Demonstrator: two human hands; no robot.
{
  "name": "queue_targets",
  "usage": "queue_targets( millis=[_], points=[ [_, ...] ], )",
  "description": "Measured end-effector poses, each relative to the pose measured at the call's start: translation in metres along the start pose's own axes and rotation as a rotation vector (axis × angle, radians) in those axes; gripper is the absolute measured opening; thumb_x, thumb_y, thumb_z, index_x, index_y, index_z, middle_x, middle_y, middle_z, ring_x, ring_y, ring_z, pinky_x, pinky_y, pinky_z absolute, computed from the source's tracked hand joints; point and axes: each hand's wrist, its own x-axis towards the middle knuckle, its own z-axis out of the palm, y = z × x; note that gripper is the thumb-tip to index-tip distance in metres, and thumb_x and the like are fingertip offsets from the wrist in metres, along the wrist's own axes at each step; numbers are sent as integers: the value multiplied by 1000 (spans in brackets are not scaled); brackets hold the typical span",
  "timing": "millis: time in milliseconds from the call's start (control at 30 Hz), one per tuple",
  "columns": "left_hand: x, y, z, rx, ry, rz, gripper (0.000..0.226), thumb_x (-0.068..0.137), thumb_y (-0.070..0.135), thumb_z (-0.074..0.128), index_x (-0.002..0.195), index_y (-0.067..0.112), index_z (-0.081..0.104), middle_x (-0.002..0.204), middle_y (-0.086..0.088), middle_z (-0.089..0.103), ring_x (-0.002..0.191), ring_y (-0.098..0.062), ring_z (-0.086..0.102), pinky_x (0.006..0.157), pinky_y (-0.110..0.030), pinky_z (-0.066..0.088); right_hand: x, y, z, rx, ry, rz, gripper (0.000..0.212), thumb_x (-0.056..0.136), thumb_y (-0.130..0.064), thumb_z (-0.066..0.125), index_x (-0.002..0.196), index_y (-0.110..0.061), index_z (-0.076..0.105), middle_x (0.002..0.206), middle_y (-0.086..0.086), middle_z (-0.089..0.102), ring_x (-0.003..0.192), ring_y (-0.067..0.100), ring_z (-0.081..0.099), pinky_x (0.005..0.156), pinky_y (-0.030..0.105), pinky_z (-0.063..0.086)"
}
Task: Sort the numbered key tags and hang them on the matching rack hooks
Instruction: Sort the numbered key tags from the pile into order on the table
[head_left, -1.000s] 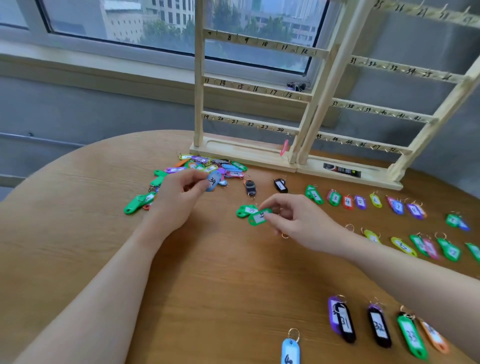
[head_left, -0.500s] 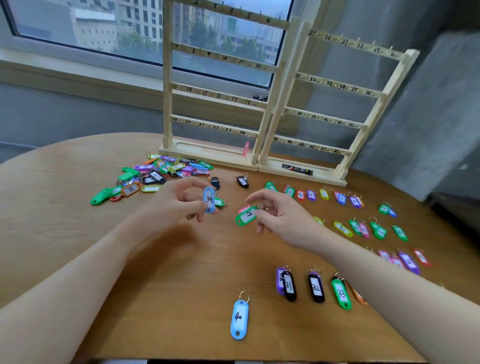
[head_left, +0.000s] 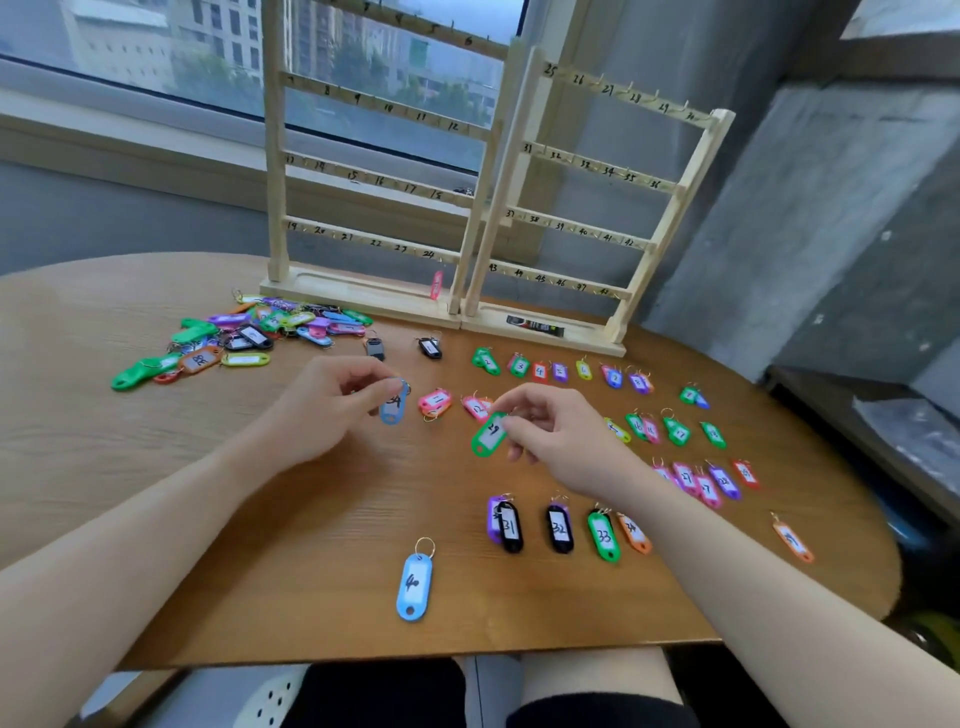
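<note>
Sorting goes on across a wooden counter (head_left: 260, 545) below a window, where two wooden racks (head_left: 483, 218) with numbered hooks stand at the far edge, nearly bare: only one pink tag (head_left: 437, 285) appears to hang near hook 24, so by the look of it almost all the hanging is left to do. An unsorted heap of key tags (head_left: 249, 338) lies at the left of the counter, while rows of sorted tags (head_left: 670, 431) are laid out in rough number order at the right, with a nearer row running 31 to 33 (head_left: 558, 527) and a lone blue tag (head_left: 414, 586) marked 4-something closest to the person. Both hands are busy with one tag apiece: the left hand (head_left: 332, 410) pinches a blue tag marked 34 (head_left: 393, 406) just above the counter, and the right hand (head_left: 561, 436) pinches a green tag marked 29 (head_left: 490, 434) by its ring end, between the heap and the sorted rows
</note>
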Motion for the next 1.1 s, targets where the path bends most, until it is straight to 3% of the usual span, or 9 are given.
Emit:
queue_targets(
  millis=[200, 300, 433, 533, 633, 867, 1000, 1100],
  points=[
    [1, 26, 16, -116, 9, -2, 12, 96, 13, 64, 94, 18, 75, 72, 11, 70, 65, 2, 56, 61, -11, 45, -13, 15, -26, 19, 78, 35, 17, 100, -10, 57, 101, -22, 70, 84, 10, 71, 70, 11, 67, 70, 38, 56],
    [5, 44, 30, -135, -26, -15, 9, 95, 7, 65, 94, 12, 73, 77, 7, 74, 65, 2, 59, 64, -13, 47, -21, 23, -44, 6, 92, 71, 12, 101, -13, 58, 100, -18, 69, 75, 2, 67, 64, 6, 61, 67, 27, 55],
    [9, 65, 53, -61, -143, -26, 7, 93, 13, 69, 92, 20, 71, 83, -2, 77, 71, -8, 62, 75, -31, 51, -33, 35, -72, -22, 92, 104, 10, 102, -17, 59, 99, -18, 69, 67, -5, 63, 60, 5, 57, 62, 20, 50],
    [13, 79, 74, -2, -243, -18, 7, 92, 22, 72, 90, 28, 71, 84, -2, 77, 72, -19, 60, 84, -51, 54, -43, 49, -94, -26, 93, 136, 10, 103, -20, 57, 98, -20, 67, 63, -5, 61, 62, 11, 56, 65, 31, 49],
    [20, 92, 96, 43, -295, -16, 3, 92, 26, 72, 92, 27, 70, 81, 6, 77, 71, -19, 61, 88, -58, 53, -58, 61, -116, -17, 107, 165, 13, 104, -18, 56, 94, -18, 64, 64, -1, 59, 61, 12, 53, 66, 31, 46],
    [37, 114, 143, 119, -417, -2, 6, 92, 26, 72, 89, 29, 69, 74, 12, 74, 78, -25, 68, 89, -52, 55, -86, 98, -163, 37, 211, 200, 10, 101, -10, 60, 95, -12, 68, 73, -4, 66, 63, 12, 59, 63, 32, 48],
    [49, 116, 168, 126, -471, 8, 5, 92, 27, 72, 90, 31, 69, 77, 11, 75, 72, -4, 65, 88, -42, 56, -101, 120, -181, 57, 261, 217, 10, 98, -9, 64, 95, -12, 73, 73, -5, 68, 64, 9, 59, 61, 21, 50],
    [58, 117, 185, 145, -515, 20, 6, 93, 25, 72, 91, 29, 69, 75, 13, 74, 69, 3, 61, 79, -28, 49, -108, 139, -196, 21, 271, 229, 11, 97, -10, 65, 95, -14, 75, 83, 0, 74, 70, 15, 65, 65, 22, 55]
  ],
)
